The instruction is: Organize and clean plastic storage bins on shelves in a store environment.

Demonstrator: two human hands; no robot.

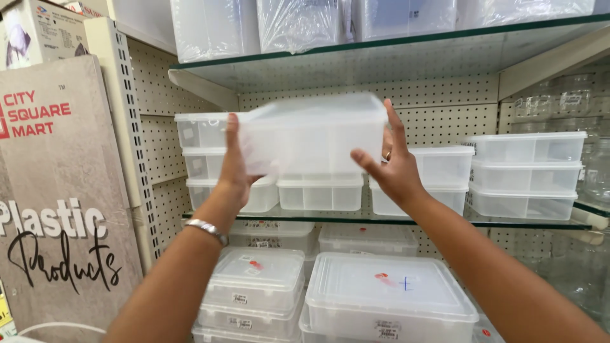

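While both arms reach up, a lidded translucent container [314,136] is held at 12 o'clock before the pegboard wall [438,95]. Left hand [236,166] presses flat on its left end; right hand [393,166], fingers spread, grips the right end. Stacked containers [526,174] fill the glass shelf [406,222] at 3 o'clock; a cardboard sign [60,190] stands at 9 o'clock.

- Box [311,136]: clear, frosted white plastic with a matching lid.
- Stacked boxes [526,174]: the same see-through white.
- Lower box lid [387,286]: milky white, with a small red mark and a blue pen stroke.
- Back panel [438,95]: cream, dotted with a regular grid of small holes.
- Shelf [394,57]: glass, green-tinted at the edge.
- Sign [60,190]: grey-brown with red, white and black lettering.
- Bracelet [206,230]: silver.
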